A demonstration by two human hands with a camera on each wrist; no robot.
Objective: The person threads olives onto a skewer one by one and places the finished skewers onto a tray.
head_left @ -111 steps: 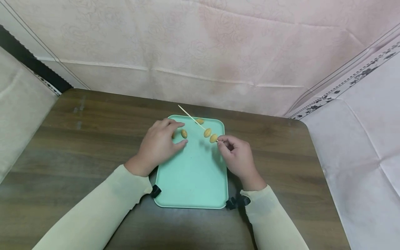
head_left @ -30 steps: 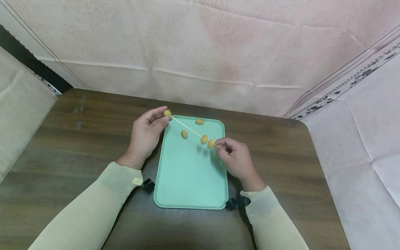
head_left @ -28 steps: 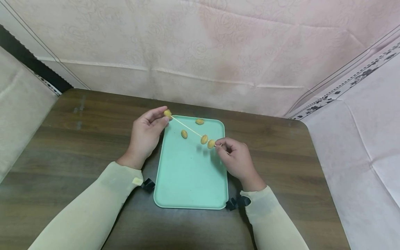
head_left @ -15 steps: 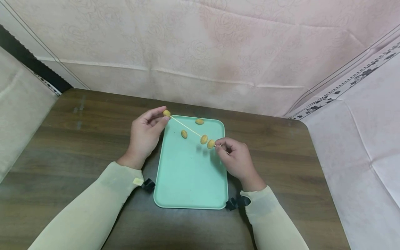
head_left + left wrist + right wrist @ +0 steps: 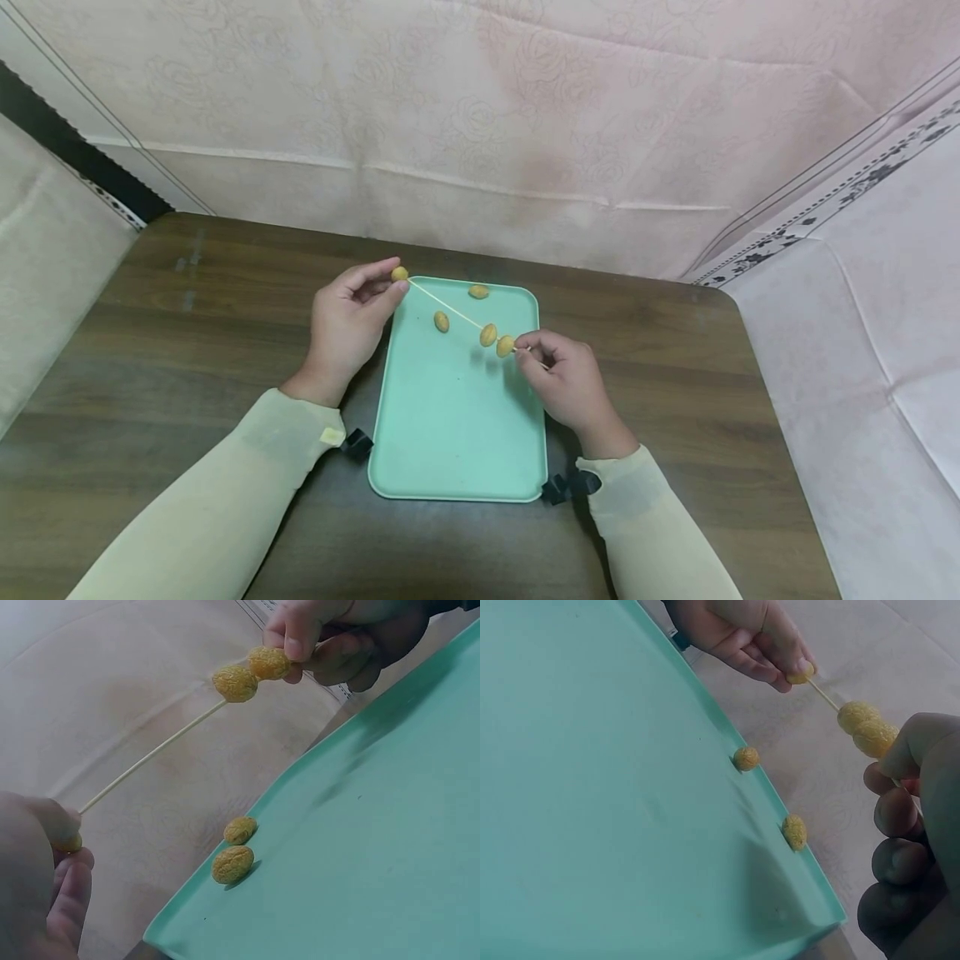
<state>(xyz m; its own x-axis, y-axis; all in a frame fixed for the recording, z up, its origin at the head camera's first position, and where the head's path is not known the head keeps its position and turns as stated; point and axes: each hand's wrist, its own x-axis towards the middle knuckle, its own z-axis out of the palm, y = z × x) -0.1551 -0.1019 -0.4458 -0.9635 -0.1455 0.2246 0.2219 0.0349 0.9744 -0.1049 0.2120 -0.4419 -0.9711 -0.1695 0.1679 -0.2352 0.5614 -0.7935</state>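
Above the tray, my right hand [image 5: 566,379] pinches the near end of a thin wooden skewer [image 5: 444,305]. Two wrinkled, oval, yellow-brown balls [image 5: 235,683] are threaded on it, side by side close to those fingers. At the skewer's far end, my left hand [image 5: 345,321] pinches a third ball [image 5: 400,273] between thumb and fingers. The tip meets this ball; how deep it goes in is hidden. Two loose balls, one [image 5: 442,322] toward the left edge and one [image 5: 478,291] by the far rim, lie on the light green tray [image 5: 459,433].
The tray lies on a dark wooden table [image 5: 225,358]. A pale patterned cloth [image 5: 480,125] hangs behind the table's far edge, with more white cloth [image 5: 862,350] at the right side. Black straps [image 5: 572,486] sit at both wrists.
My left hand has left the tray's left side with a ball and brought it to the skewer's tip. Over the last second, both hands have shifted only slightly.
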